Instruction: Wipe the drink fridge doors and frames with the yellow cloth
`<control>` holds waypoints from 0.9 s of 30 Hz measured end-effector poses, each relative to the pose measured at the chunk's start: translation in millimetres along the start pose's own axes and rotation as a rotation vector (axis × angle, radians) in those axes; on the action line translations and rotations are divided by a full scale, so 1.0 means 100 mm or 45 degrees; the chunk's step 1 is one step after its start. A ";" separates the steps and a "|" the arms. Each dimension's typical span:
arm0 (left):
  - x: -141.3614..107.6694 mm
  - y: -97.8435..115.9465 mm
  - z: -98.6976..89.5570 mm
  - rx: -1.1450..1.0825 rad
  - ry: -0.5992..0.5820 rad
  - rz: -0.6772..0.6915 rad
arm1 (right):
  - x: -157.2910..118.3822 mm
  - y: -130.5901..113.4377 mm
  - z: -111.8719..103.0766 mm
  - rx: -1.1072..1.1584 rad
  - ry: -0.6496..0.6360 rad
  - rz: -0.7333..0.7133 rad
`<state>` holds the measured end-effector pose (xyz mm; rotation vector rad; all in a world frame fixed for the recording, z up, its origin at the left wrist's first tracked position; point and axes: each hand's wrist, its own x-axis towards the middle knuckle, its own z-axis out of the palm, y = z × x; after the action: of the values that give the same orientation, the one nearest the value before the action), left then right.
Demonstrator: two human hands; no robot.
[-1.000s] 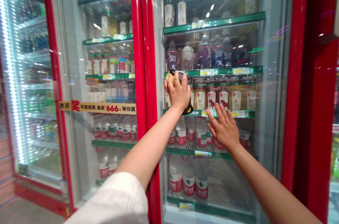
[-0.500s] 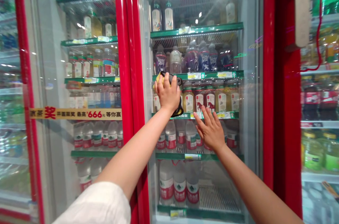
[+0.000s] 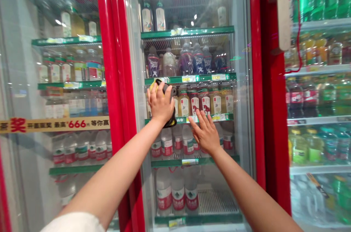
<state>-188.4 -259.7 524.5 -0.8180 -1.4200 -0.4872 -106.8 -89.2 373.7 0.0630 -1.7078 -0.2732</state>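
My left hand (image 3: 161, 105) presses a black and yellow object (image 3: 171, 116) against the glass door (image 3: 192, 184) of a red-framed fridge. The object looks like a cloth or glove and is partly hidden under my fingers. To the right and slightly lower, my right hand (image 3: 206, 132) has its fingers spread at the glass, with nothing held. Behind the glass near both hands stand rows of bottles, among them juice bottles with white labels (image 3: 204, 102) and water bottles with red labels (image 3: 178, 195).
Another glass door with a yellow banner (image 3: 60, 125) is on the left. A red frame post (image 3: 274, 115) carries a pale handle-like block (image 3: 283, 18) and a red cord. Shelves of drinks (image 3: 318, 121) extend at the right.
The view has turned right, so the fridge and both hands appear further left. On the glass, my left hand has shifted slightly with the black and yellow object.
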 end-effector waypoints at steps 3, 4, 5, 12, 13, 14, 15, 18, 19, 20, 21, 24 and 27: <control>0.27 0.30 0.14 -0.022 0.066 -0.071 | -0.01 0.01 0.00 -0.010 0.007 -0.011; 0.31 0.39 0.17 -0.043 0.037 -0.021 | -0.01 0.02 0.00 -0.009 0.010 -0.019; 0.33 0.45 0.20 -0.064 -0.005 0.052 | -0.02 0.02 0.00 -0.006 0.015 -0.030; -0.21 0.20 0.07 -0.029 -0.200 0.374 | -0.08 0.07 0.01 0.031 0.093 -0.052; -0.35 0.14 0.04 -0.012 -0.196 0.357 | -0.08 0.07 0.01 0.031 0.102 -0.052; -0.49 0.09 0.01 0.004 -0.192 0.336 | -0.08 0.07 0.01 0.031 0.111 -0.053; -0.65 0.05 -0.01 0.018 -0.189 0.318 | -0.08 0.07 0.01 0.031 0.119 -0.056; -1.21 0.04 -0.06 0.061 -0.210 0.297 | -0.08 0.06 0.00 0.024 0.135 -0.077; -1.41 0.06 -0.07 0.070 -0.211 0.314 | -0.08 0.06 0.00 0.018 0.138 -0.079; -1.61 0.10 -0.08 0.082 -0.212 0.340 | -0.08 0.07 -0.01 0.011 0.140 -0.080; -1.78 0.14 -0.09 0.093 -0.213 0.372 | -0.09 0.07 -0.01 0.005 0.138 -0.080; -2.01 0.28 -0.10 0.093 -0.230 0.418 | -0.10 0.09 -0.01 -0.006 0.119 -0.081; -1.72 0.33 -0.07 0.081 -0.235 0.438 | -0.12 0.11 -0.01 0.008 0.112 -0.089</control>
<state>-180.8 -273.0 349.7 -1.0519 -1.4166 -0.1043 -102.6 -76.6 364.5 0.1375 -1.6210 -0.3129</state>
